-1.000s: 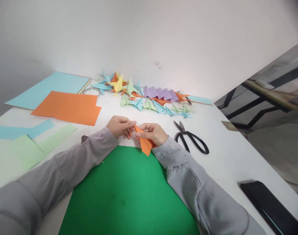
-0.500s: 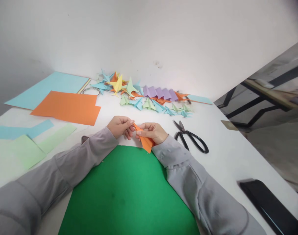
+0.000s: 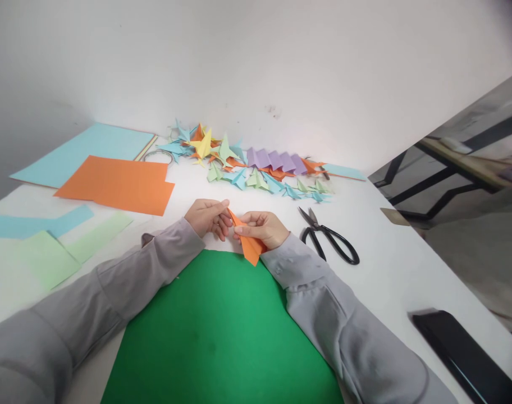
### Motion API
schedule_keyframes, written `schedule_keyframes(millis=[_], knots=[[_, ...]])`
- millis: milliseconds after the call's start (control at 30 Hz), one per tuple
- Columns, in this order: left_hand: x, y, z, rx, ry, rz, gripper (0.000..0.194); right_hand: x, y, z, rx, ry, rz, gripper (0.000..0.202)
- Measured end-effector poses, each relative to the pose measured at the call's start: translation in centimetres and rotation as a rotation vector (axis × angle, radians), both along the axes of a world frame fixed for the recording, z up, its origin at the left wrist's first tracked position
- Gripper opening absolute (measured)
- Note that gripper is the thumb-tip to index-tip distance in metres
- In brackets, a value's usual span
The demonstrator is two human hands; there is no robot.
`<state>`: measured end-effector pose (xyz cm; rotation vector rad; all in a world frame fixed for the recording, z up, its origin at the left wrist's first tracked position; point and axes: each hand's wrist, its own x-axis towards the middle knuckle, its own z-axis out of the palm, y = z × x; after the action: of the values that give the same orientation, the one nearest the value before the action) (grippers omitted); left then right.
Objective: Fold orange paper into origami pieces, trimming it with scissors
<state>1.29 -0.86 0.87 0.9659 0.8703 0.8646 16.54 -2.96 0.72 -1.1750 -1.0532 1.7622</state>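
Note:
A folded piece of orange paper (image 3: 251, 248) with a narrow pointed end is held above the far edge of a green mat (image 3: 222, 325). My right hand (image 3: 265, 229) pinches its middle between thumb and fingers, the wider part hanging below. At the narrow tip is my left hand (image 3: 208, 217), thumb and forefinger closed against the point and the other fingers curled. To the right of my right hand lie black-handled scissors (image 3: 329, 235), blades slightly apart, on the white table.
Folded paper stars and planes (image 3: 203, 145) line the wall with a purple pleated strip (image 3: 277, 161). Orange sheets (image 3: 117, 185), blue sheets (image 3: 79, 151) and green paper pieces (image 3: 49, 258) lie at left. A black case-like object (image 3: 462, 353) rests at the near right.
My left thumb has lifted slightly at the paper's tip, and the orange paper has turned a little, its lower end shifting slightly left. My right hand keeps its pinch.

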Motion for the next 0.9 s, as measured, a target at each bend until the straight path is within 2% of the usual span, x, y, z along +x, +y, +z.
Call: schedule_keyframes(millis=[200, 467, 900], knots=[[0.1, 0.1, -0.4, 0.063, 0.044, -0.002, 0.028, 0.0, -0.1, 0.2, 0.008, -0.008, -0.003, 0.033], [0.5, -0.3, -0.2, 0.114, 0.152, 0.042, 0.031, 0.0, -0.1, 0.2, -0.001, -0.005, -0.007, 0.035], [0.1, -0.3, -0.3, 0.21, 0.209, -0.073, 0.035, 0.0, 0.3, -0.8, 0.055, 0.021, -0.057, 0.033]])
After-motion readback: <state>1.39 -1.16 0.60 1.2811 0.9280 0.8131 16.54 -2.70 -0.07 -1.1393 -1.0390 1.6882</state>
